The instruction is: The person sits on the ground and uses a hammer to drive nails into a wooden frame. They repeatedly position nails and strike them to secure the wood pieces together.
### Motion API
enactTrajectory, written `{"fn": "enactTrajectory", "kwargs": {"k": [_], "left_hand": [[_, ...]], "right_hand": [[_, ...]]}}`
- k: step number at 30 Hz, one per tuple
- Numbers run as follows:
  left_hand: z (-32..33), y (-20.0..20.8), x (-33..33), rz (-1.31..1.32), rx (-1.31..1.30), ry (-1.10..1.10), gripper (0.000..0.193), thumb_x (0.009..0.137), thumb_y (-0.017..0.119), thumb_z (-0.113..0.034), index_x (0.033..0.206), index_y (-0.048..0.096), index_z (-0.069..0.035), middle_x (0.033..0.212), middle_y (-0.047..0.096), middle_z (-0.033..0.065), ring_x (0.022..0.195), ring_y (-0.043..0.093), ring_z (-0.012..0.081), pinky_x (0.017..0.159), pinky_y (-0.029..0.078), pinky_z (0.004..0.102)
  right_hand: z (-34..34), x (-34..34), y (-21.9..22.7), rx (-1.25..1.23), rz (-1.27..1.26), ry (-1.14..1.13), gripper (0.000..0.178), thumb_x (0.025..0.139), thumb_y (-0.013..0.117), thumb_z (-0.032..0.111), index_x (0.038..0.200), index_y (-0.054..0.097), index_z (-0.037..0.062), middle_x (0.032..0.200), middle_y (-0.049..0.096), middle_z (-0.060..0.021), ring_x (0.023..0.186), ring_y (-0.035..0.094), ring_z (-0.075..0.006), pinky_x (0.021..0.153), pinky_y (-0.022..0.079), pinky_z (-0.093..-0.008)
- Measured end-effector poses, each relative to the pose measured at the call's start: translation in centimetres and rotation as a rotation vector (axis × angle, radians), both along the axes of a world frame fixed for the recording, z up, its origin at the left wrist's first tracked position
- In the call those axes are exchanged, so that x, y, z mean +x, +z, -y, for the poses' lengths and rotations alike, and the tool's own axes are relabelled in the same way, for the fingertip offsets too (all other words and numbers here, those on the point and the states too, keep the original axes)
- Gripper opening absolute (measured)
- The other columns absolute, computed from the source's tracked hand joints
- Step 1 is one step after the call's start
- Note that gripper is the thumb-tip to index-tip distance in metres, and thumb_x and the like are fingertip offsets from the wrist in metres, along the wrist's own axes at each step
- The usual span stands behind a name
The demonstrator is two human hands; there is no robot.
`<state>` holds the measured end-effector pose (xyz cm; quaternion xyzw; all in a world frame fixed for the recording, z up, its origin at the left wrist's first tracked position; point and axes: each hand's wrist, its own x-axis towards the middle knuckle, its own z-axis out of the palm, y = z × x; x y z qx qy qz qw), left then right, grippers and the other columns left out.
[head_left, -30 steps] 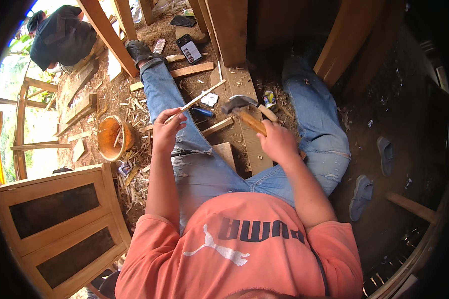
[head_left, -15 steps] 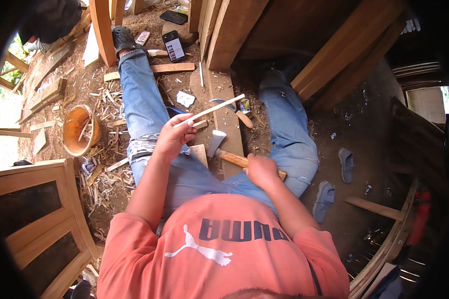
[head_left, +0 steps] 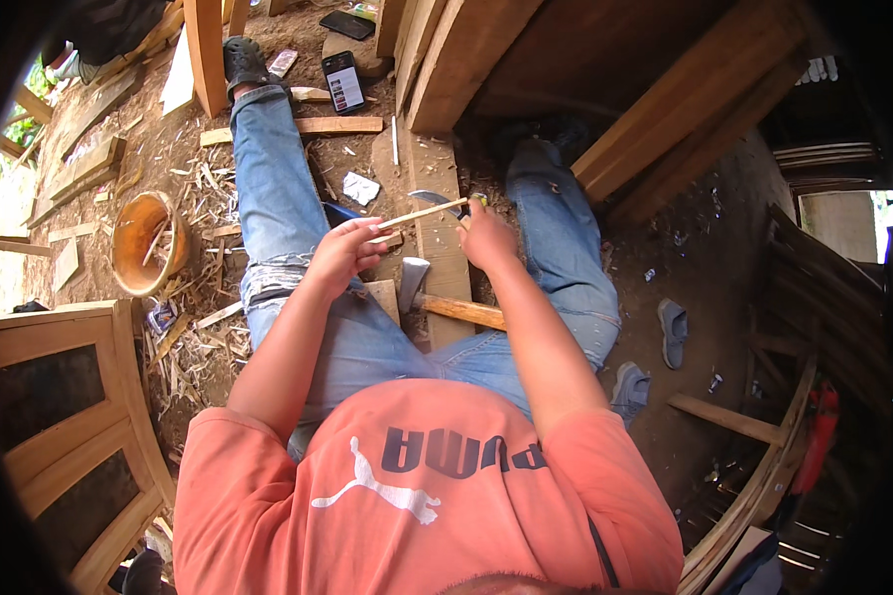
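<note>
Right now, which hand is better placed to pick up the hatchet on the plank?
Right, probably. The right hand sits almost over the hatchet, though it holds a small knife. The left hand grips the thin stick.

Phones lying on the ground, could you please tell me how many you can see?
2. One phone with a lit screen lies beside the outstretched leg near the top; a dark phone lies just beyond it at the frame's top edge. Others may be hidden under wood scraps.

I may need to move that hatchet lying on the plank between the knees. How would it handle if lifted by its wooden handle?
The hatchet would probably feel head-heavy: its metal head outweighs the slim handle. Lying flat on the plank, it seems unlikely to roll.
</note>
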<state>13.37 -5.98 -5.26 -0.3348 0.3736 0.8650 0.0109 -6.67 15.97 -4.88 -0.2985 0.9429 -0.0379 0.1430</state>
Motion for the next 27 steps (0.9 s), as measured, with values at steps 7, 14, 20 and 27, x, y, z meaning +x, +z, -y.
{"fn": "enactTrajectory", "kwargs": {"k": [7,14,20,27], "left_hand": [[-1.4,-1.8,-0.6,0.129,-0.288,-0.052,0.023,0.1,0.076,-0.013,0.117,0.069,-0.001,0.104,0.076,0.0066,0.091,0.074,0.0127,0.075,0.059,0.0267],[-2.6,-0.3,-1.7,0.34,-1.142,-0.374,0.025,0.092,0.079,-0.024,0.109,0.074,-0.007,0.091,0.079,0.0153,0.088,0.077,0.0302,0.077,0.059,0.0428],[-4.0,-1.9,-2.1,0.348,-1.385,-0.678,0.039,0.1,0.065,-0.036,0.12,0.075,-0.004,0.102,0.079,0.0208,0.099,0.077,0.0359,0.086,0.059,0.0508],[-3.7,-3.8,-6.0,0.256,-0.998,-1.001,0.056,0.113,0.044,-0.043,0.124,0.074,0.003,0.121,0.074,0.0305,0.119,0.07,0.0451,0.105,0.052,0.0521]], "right_hand": [[-0.9,-0.9,-3.3,-0.077,0.175,-0.299,0.041,0.101,0.057,0.023,0.135,0.063,0.0022,0.12,0.074,-0.0301,0.114,0.07,-0.0483,0.099,0.055,-0.0566],[-2.7,-0.6,-0.2,-0.262,0.191,-0.34,0.046,0.107,0.056,0.046,0.113,0.077,0.0053,0.109,0.077,-0.0246,0.108,0.072,-0.0469,0.091,0.056,-0.054],[-2.4,0.4,-0.2,-0.152,0.268,-0.313,0.051,0.108,0.055,0.054,0.117,0.076,0.0087,0.106,0.077,-0.0254,0.104,0.072,-0.0473,0.089,0.056,-0.0556],[-1.9,2.0,-1.4,-0.142,0.252,-0.192,0.047,0.107,0.057,0.051,0.117,0.074,0.008,0.105,0.077,-0.0232,0.103,0.073,-0.0453,0.089,0.057,-0.0554]]}}
